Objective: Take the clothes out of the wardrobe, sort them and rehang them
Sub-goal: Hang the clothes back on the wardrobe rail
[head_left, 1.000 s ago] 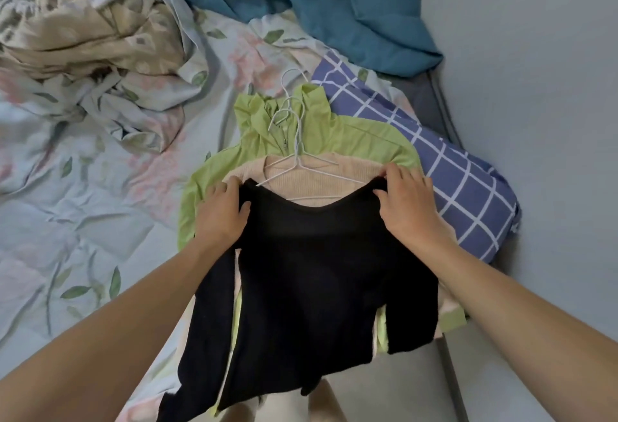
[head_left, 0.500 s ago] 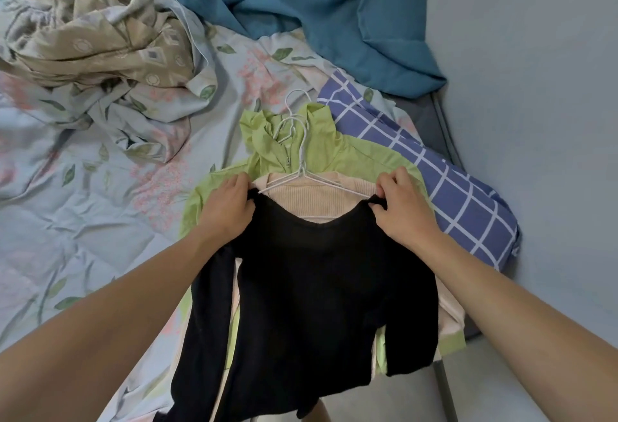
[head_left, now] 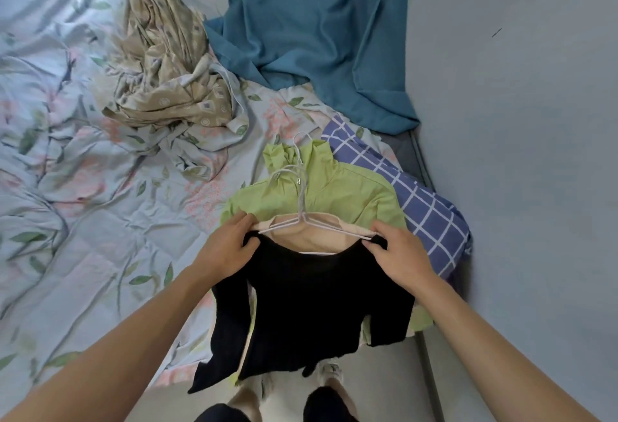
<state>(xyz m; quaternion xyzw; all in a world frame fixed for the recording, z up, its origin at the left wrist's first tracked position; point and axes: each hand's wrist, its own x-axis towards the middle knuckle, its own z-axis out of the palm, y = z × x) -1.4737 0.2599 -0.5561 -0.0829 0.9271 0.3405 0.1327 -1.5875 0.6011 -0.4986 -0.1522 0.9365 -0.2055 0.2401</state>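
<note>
Between my hands the black top lies flat, shoulders pinched, over a beige top and green jacket on wire hangers.

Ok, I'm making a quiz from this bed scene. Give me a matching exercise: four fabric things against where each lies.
Things:
1. black top
2. green jacket
3. checked pillow
4. teal cloth

Places:
A. far end of the bed, by the wall
B. top of the pile, gripped at both shoulders
C. under the beige top
D. right of the pile, against the wall

Pairs: 1-B, 2-C, 3-D, 4-A
</note>
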